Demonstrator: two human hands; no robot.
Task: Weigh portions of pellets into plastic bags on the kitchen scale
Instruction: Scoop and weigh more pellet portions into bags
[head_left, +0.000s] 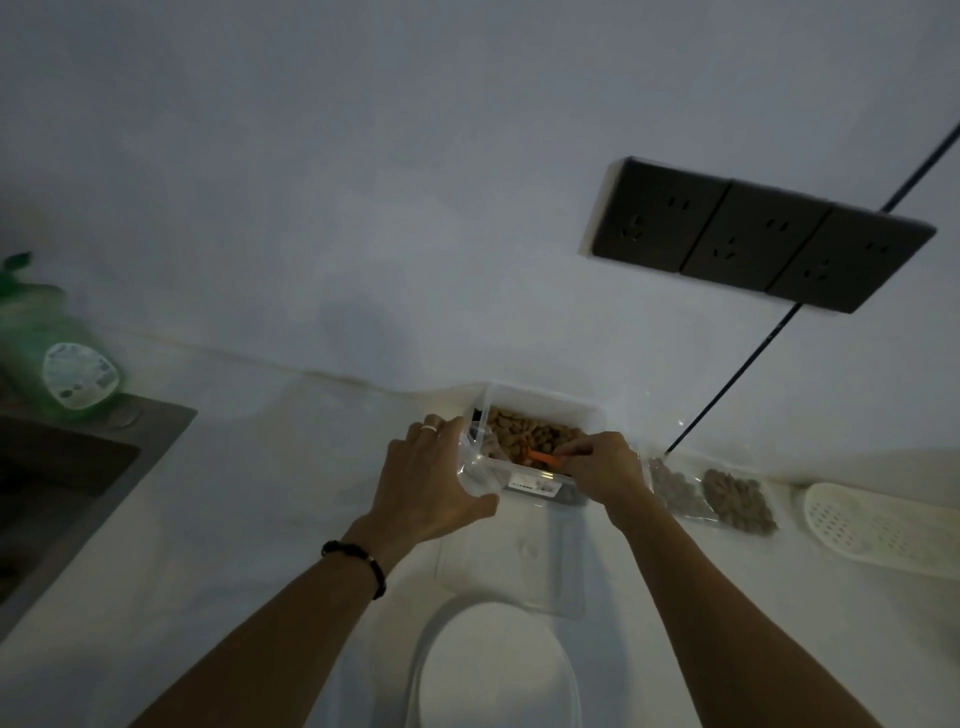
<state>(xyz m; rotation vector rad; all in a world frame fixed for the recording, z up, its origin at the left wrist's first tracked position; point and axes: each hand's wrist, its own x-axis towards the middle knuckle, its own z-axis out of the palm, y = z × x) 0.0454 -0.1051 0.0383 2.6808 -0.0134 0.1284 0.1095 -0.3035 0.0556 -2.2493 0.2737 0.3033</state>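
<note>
Grip, left: left hand (434, 478) curls its fingers and thumb round a clear plastic bag (475, 464), holding it upright against the left wall of the pellet box; a pale ring sits on one finger and a dark beaded bracelet (358, 563) on the wrist.
Grip, right: right hand (602, 467) pinches an orange scoop (545, 458) over the near edge of the box, the scoop's blade pointing left toward the bag.
Pellets: brown pellets (535, 428) fill a white rectangular box (545, 402) that stands at the back edge of the countertop (260, 519), touching the wall.
Box label: a printed label is on the near wall of the box; the text is too small to read.
Filled bags: two clear bags of pellets (717, 496) lie flat just to the right of the box, near the back edge.
Scale: a white round-topped kitchen scale (493, 670) sits at the near edge, between the two forearms, its platform bare.
Lid: a clear flat lid (511, 558) lies between the scale and the box.
Right edge: a white slotted tray (878, 527).
Left edge: a metal sink (62, 478) with a green bottle (57, 358) behind it, blurred.
Wall: a dark triple socket panel (758, 234) with a black cable (753, 358) running down to the countertop.
</note>
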